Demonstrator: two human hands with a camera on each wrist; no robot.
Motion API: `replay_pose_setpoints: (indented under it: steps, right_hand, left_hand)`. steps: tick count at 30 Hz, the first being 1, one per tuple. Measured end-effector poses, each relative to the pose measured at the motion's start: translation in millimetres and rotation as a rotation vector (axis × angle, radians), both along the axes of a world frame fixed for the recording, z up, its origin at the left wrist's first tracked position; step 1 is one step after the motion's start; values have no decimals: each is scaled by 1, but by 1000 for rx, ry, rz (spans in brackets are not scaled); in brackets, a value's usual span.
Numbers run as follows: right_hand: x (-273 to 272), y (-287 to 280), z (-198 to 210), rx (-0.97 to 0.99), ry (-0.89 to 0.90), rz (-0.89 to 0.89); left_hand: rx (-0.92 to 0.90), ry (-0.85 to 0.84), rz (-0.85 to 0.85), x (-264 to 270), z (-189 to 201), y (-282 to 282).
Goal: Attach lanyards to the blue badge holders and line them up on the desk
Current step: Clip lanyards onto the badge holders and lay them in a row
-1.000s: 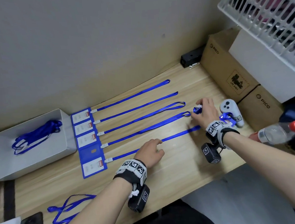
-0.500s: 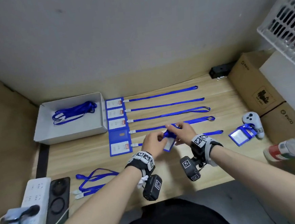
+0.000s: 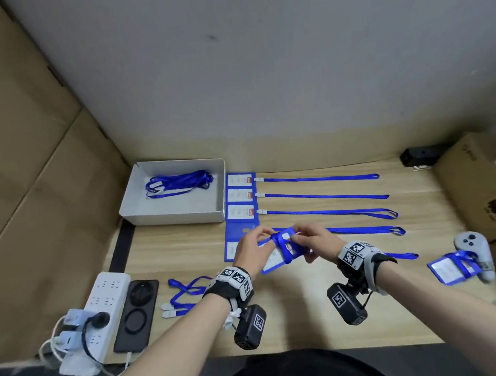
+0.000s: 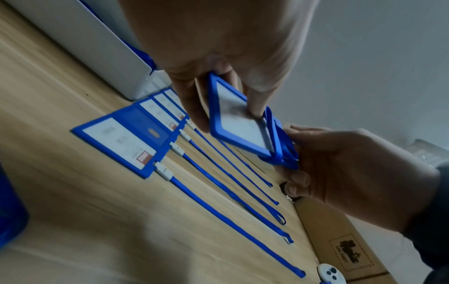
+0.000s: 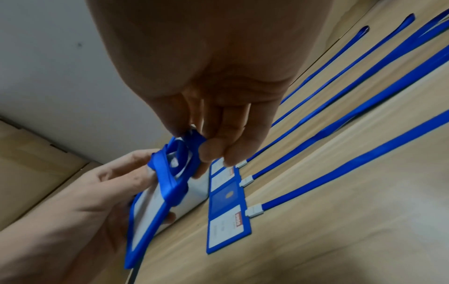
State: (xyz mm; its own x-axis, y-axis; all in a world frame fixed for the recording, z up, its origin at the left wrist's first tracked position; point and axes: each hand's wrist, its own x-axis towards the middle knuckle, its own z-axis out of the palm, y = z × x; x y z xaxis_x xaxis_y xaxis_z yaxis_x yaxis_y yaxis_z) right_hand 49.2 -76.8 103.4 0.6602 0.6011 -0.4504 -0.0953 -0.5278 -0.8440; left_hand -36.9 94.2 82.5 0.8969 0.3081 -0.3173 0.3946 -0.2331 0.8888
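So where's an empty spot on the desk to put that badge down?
Bare wood runs along the near desk edge, between the loose lanyards and the wrapped badge. It is crowded further back, by the lined-up badges.

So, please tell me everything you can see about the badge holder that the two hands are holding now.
The held badge holder is a flat rectangle with a blue frame, plastic by its look, around a pale card with a small red mark. A blue lanyard is wound around its upper part in several turns. It is lifted above the desk, tilted, in front of the lined-up row. The left hand holds its lower part; the right hand pinches the lanyard strands at the top.
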Motion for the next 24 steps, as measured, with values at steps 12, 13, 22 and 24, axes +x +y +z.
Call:
replay_pose_setpoints:
  steps: [12,13,22,24]
  right_hand:
    - [-5,31,30,1,-7,15]
    - [-5,31,31,-7,-10,17]
    - [-13,26,28,-35,-12,-4]
    - [-12,23,24,-28,-7,-12]
  left_hand:
    - [-188,-150,169,-5,18,23]
    - [-191,-150,180,-5,17,24]
    - [264,-421,18,-12,15,24]
    - [280,-429,-12,-10,19,25]
